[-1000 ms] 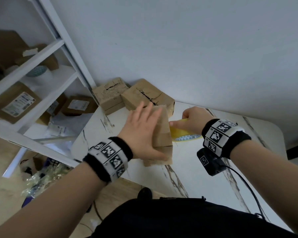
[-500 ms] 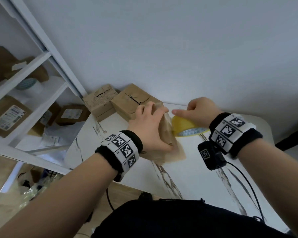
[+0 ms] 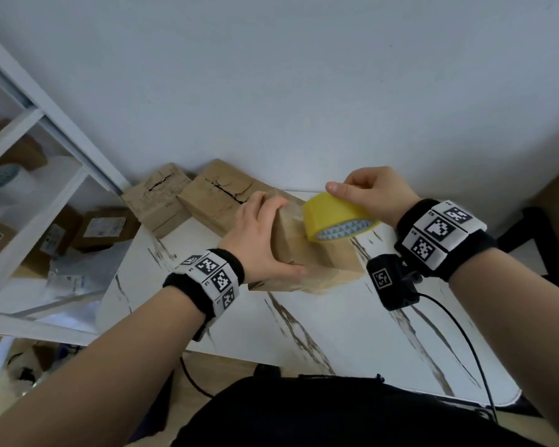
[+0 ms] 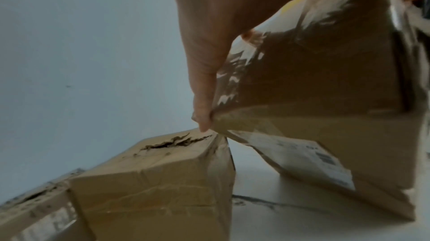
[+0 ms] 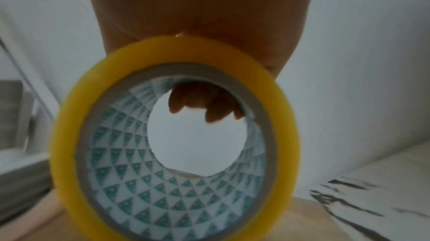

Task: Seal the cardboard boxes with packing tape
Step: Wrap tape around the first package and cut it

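A brown cardboard box (image 3: 317,262) lies on the white marble table (image 3: 352,330), its top glossy with clear tape (image 4: 325,61). My left hand (image 3: 262,240) grips its left end, fingers over the far edge and thumb on the near side. My right hand (image 3: 368,191) holds a yellow roll of packing tape (image 3: 334,217) just above the box's right half, thumb on the rim and fingers curled into the core (image 5: 197,134). The roll fills the right wrist view.
Two torn cardboard boxes (image 3: 213,198) (image 3: 157,195) sit at the table's back left corner against the wall. A white shelf unit (image 3: 29,175) with labelled parcels stands at left. A black cable (image 3: 465,343) trails over the table's right side.
The right hand has lifted the tape roll off the table up over the box. The left hand has shifted from lying flat on the box to gripping its left end.
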Demonstrator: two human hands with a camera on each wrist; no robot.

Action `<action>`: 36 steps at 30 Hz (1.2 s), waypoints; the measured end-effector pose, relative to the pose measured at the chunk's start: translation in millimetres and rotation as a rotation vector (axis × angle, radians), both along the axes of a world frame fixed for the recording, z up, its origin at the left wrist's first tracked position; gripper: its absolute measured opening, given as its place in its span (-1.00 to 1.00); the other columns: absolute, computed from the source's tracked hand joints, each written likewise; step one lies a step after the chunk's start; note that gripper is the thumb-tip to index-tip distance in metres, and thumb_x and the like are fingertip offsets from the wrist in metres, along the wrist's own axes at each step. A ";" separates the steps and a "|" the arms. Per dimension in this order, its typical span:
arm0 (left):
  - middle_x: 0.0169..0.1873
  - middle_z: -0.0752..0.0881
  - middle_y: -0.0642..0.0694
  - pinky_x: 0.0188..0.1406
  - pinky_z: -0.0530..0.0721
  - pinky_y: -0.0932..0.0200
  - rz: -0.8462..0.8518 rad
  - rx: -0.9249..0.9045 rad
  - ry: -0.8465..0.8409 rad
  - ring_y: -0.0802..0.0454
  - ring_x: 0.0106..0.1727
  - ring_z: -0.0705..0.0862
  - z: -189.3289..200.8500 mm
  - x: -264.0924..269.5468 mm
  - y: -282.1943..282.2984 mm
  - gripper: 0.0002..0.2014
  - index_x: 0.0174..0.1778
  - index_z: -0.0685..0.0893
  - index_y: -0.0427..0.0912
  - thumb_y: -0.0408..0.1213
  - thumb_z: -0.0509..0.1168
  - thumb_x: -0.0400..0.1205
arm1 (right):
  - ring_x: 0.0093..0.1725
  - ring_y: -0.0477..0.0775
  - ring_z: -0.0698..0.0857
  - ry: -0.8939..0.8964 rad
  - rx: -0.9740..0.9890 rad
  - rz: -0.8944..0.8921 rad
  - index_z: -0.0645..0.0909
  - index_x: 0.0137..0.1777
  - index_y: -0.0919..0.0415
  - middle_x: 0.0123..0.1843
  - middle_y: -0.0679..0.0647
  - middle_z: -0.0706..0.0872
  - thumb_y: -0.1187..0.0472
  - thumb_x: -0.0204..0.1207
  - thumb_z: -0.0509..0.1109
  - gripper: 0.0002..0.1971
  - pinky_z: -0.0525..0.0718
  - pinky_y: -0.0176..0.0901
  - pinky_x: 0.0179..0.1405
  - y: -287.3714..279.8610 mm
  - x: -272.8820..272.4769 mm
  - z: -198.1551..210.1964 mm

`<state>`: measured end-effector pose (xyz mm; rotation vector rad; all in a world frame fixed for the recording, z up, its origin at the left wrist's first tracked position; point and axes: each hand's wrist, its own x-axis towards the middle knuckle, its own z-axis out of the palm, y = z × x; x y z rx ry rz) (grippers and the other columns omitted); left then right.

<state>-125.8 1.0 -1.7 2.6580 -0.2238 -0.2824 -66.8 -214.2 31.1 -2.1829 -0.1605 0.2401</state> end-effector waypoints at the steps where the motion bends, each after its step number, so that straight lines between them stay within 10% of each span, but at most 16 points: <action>1: 0.56 -0.01 -0.05 0.50 0.28 -0.13 -0.012 0.021 0.012 -0.11 0.57 0.08 -0.6 -0.3 5.6 0.13 0.52 0.11 0.08 0.28 0.56 0.11 | -0.38 0.00 0.43 -0.011 -0.029 0.017 0.62 -0.27 0.41 -0.42 0.09 0.42 -0.14 0.42 0.45 -0.49 0.37 -0.22 -0.40 3.9 0.4 0.6; 5: 0.55 0.03 -0.06 0.48 0.38 -0.16 -0.009 0.036 0.034 -0.14 0.54 0.19 -6.0 -4.3 25.8 0.18 0.48 0.11 0.11 0.42 0.44 -0.03 | -0.34 0.05 0.51 -0.050 -0.227 0.066 0.63 -0.26 0.46 -0.40 0.16 0.50 -0.25 0.34 0.46 -0.37 0.43 -0.16 -0.34 18.6 5.5 4.0; 10: 0.60 -0.02 -0.10 0.56 0.30 -0.10 0.007 -0.002 0.038 -0.12 0.59 0.16 -18.7 -10.7 38.3 0.16 0.43 0.08 0.17 0.48 0.36 -0.08 | -0.18 0.05 0.54 0.023 -0.631 0.082 0.45 -0.37 0.04 -0.37 -0.08 0.49 -0.46 0.22 0.38 -0.47 0.40 -0.20 -0.32 17.6 5.5 0.1; 18: 0.59 -0.09 -0.05 0.54 0.30 0.05 -0.049 0.028 0.005 -0.09 0.57 0.16 -22.5 -17.1 45.8 0.14 0.48 0.09 0.09 0.34 0.52 0.07 | -0.33 0.01 0.53 0.108 -0.465 0.079 0.54 -0.37 0.21 -0.40 0.03 0.50 -0.38 0.25 0.44 -0.43 0.43 -0.19 -0.35 10.2 4.3 -11.2; 23: 0.56 -0.06 -0.06 0.54 0.33 -0.05 -0.088 0.035 -0.028 -0.09 0.56 0.13 -23.3 -14.9 45.6 0.17 0.56 0.04 0.16 0.32 0.54 0.10 | -0.43 0.04 0.42 0.183 -0.251 -0.004 0.48 -0.43 0.21 -0.46 0.06 0.37 -0.51 -0.12 0.43 -0.28 0.33 -0.19 -0.41 -6.4 2.6 -15.3; 36: 0.57 0.00 -0.09 0.49 0.30 0.04 -0.088 0.006 0.001 -0.10 0.55 0.20 -24.2 -1.1 22.0 0.11 0.53 0.18 0.15 0.27 0.58 0.10 | -0.37 0.11 0.53 0.129 -0.636 -0.076 0.51 -0.40 0.25 -0.44 0.12 0.51 -0.45 0.18 0.39 -0.34 0.44 -0.15 -0.38 -41.4 0.6 -11.1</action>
